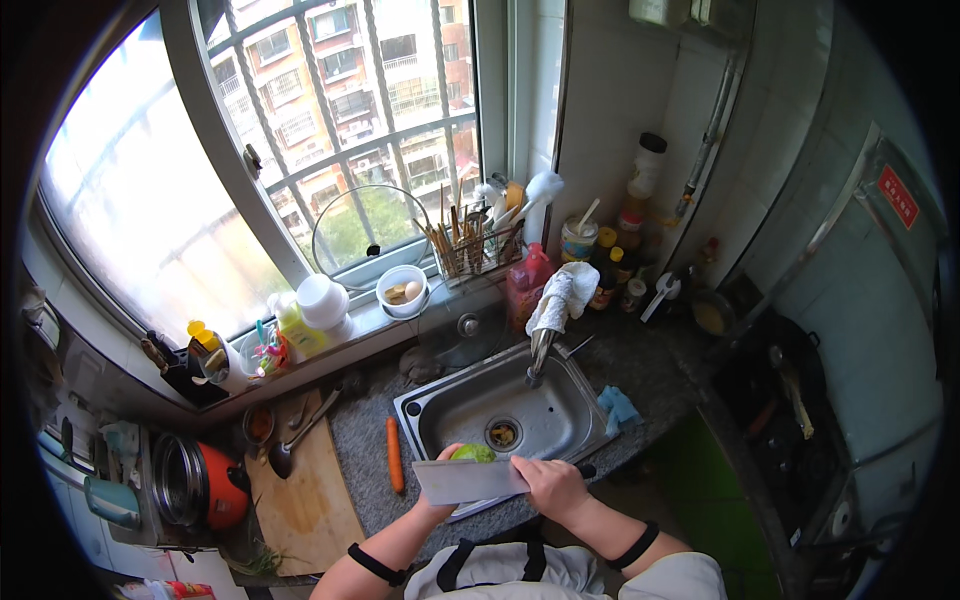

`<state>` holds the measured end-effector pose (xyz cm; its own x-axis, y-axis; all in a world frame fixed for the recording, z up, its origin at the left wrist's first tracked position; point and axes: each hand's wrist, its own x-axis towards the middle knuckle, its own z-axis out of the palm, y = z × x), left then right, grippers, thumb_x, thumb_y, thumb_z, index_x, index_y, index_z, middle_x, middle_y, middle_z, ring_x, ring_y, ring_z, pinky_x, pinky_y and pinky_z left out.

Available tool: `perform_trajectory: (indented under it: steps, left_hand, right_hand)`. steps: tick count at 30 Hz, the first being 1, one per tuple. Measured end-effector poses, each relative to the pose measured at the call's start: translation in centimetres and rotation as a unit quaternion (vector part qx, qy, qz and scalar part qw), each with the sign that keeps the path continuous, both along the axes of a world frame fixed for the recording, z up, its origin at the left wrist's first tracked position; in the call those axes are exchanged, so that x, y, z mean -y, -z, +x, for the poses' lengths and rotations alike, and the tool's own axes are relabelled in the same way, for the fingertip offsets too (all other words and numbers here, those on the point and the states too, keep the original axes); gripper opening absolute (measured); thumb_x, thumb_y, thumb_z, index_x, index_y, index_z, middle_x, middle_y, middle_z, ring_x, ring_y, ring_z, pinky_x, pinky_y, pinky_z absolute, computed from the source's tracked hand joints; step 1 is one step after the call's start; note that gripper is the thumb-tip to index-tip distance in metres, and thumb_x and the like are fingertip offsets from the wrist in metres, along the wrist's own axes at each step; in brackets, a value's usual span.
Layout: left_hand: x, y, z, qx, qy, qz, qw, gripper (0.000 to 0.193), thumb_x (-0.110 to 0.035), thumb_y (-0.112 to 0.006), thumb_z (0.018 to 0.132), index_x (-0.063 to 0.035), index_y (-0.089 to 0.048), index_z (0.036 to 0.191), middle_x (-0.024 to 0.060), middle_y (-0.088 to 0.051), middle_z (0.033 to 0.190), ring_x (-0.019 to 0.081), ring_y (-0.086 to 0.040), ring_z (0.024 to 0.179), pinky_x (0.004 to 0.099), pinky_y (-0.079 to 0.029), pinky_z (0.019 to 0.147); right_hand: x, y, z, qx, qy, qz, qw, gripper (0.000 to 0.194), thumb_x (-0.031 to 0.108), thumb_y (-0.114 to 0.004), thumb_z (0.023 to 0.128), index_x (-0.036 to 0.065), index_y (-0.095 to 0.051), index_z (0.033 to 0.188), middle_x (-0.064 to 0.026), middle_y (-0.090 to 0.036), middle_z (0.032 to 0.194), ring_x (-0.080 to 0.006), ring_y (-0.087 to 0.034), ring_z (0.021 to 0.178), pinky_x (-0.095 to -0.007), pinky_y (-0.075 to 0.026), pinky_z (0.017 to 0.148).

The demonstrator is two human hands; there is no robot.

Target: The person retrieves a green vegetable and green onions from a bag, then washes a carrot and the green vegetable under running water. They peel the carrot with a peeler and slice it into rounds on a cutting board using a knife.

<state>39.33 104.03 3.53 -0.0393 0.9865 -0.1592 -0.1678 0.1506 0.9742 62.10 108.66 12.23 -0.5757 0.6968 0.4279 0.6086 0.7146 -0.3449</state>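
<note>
My right hand (556,487) grips a Chinese cleaver whose wide blade (469,482) lies across in front of me, over the near edge of the steel sink (431,442). Behind the blade, a round green vegetable (474,453) is held in my left hand (445,454); the blade hides most of that hand and part of the vegetable. The cleaver's dark handle end sticks out past my right hand. On the granite counter to the left of the sink lies a whole carrot (394,455). Brownish-yellow scraps (503,433) sit in the sink drain.
A wooden cutting board (300,487) with a ladle (281,459) on it lies left, beside a red rice cooker (225,486). The faucet (537,360), wrapped in white cloth, rises behind the sink. A blue cloth (619,410) lies at its right corner. A wok (795,360) sits far right.
</note>
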Motion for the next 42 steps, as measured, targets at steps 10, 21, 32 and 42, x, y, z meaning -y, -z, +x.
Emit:
perform_trajectory:
  steps: [10, 21, 32, 42]
  left_hand:
    - [-2.5, -5.9, 2.0, -0.135, 0.047, 0.043, 0.989, 0.05, -0.018, -0.08, 0.072, 0.0007, -0.059, 0.113, 0.0058, -0.067, 0.101, 0.0143, -0.064, 0.091, 0.0319, -0.048, 0.092]
    - [-2.9, -3.1, 2.2, -0.169, 0.022, -0.015, 0.985, 0.055, -0.024, -0.084, 0.07, -0.0043, -0.06, 0.116, 0.0093, -0.064, 0.105, 0.0202, -0.063, 0.097, 0.0318, -0.049, 0.088]
    - [-2.8, -4.6, 0.3, -0.145, 0.084, 0.218, 0.961, 0.09, -0.04, -0.091, 0.062, -0.0083, -0.043, 0.132, 0.0107, -0.045, 0.126, 0.0261, -0.045, 0.121, 0.0389, -0.035, 0.106]
    - [-0.3, -5.9, -1.9, 0.506, 0.066, -0.196, 0.837, 0.095, -0.083, -0.026, 0.084, -0.0041, -0.048, 0.133, 0.0203, -0.055, 0.124, 0.0352, -0.055, 0.119, 0.0489, -0.048, 0.099]
  right_hand:
    - [-0.7, 0.1, 1.2, -0.037, 0.037, -0.047, 0.998, 0.01, 0.016, -0.061, 0.087, 0.009, -0.063, 0.095, -0.0075, -0.066, 0.069, -0.0263, -0.067, 0.059, -0.0377, -0.053, 0.053]
    - [-1.3, 7.3, 4.0, -0.013, 0.089, -0.151, 0.984, 0.005, 0.015, -0.059, 0.088, 0.01, -0.058, 0.087, -0.009, -0.066, 0.072, -0.0324, -0.067, 0.066, -0.0464, -0.053, 0.058]
    - [-1.6, 10.1, 4.8, 0.038, 0.2, -0.342, 0.917, 0.02, 0.028, -0.055, 0.091, 0.012, -0.065, 0.097, -0.0187, -0.068, 0.088, -0.0411, -0.065, 0.086, -0.0518, -0.052, 0.074]
    - [-0.3, 6.2, 1.6, -0.143, 0.114, -0.329, 0.926, 0.018, 0.018, -0.067, 0.086, 0.0, -0.065, 0.091, -0.0167, -0.063, 0.069, -0.028, -0.063, 0.062, -0.0384, -0.049, 0.06]
